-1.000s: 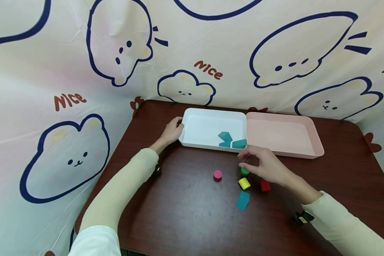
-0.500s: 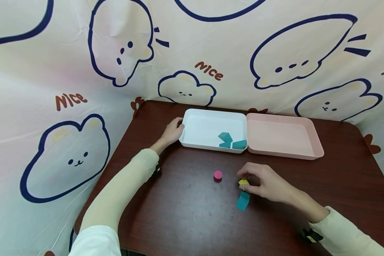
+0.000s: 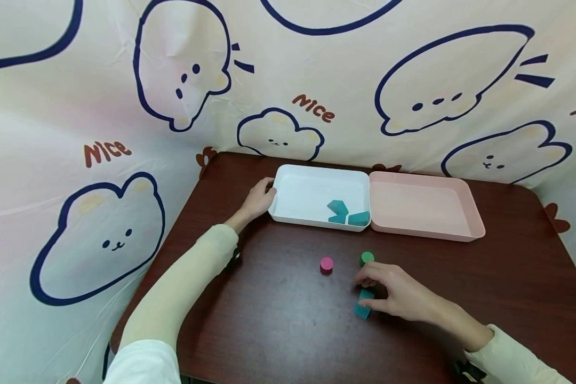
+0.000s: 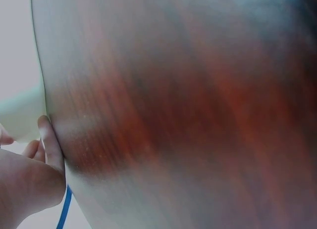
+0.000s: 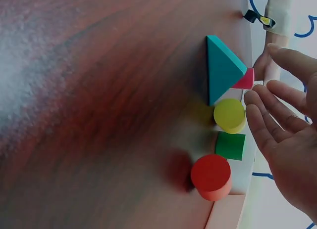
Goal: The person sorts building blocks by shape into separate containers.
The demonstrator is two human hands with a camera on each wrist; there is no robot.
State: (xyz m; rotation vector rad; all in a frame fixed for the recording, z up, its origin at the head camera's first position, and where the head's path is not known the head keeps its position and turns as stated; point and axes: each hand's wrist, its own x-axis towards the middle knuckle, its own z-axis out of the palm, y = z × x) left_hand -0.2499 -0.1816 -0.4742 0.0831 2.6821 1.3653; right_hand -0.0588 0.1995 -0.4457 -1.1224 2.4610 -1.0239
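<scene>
At the white tray's point(image 3: 312, 186) left end, my left hand point(image 3: 258, 200) holds the wall; in the left wrist view its fingers point(image 4: 51, 145) lie against the tray's outer side. My right hand point(image 3: 403, 293) hovers over a teal triangular block point(image 5: 223, 70), thumb and fingers spread on either side of it. The right wrist view shows a gap between the fingers and the block. Near it are a yellow cylinder point(image 5: 230, 115) on its side, a green cylinder point(image 3: 367, 258) and a red cylinder point(image 5: 210, 173). The right hand hides the yellow and red ones in the head view.
A pink tray point(image 3: 424, 205) stands against the white tray's right side. Teal blocks point(image 3: 337, 207) lie in the white tray's front right corner. A pink cylinder point(image 3: 326, 265) stands left of the right hand. Printed cloth point(image 3: 345, 64) hangs behind the table point(image 3: 278, 320).
My right hand has moved toward the table's front, from above the green cylinder, past the yellow one, to the teal triangular block. The left hand has stayed at the white tray.
</scene>
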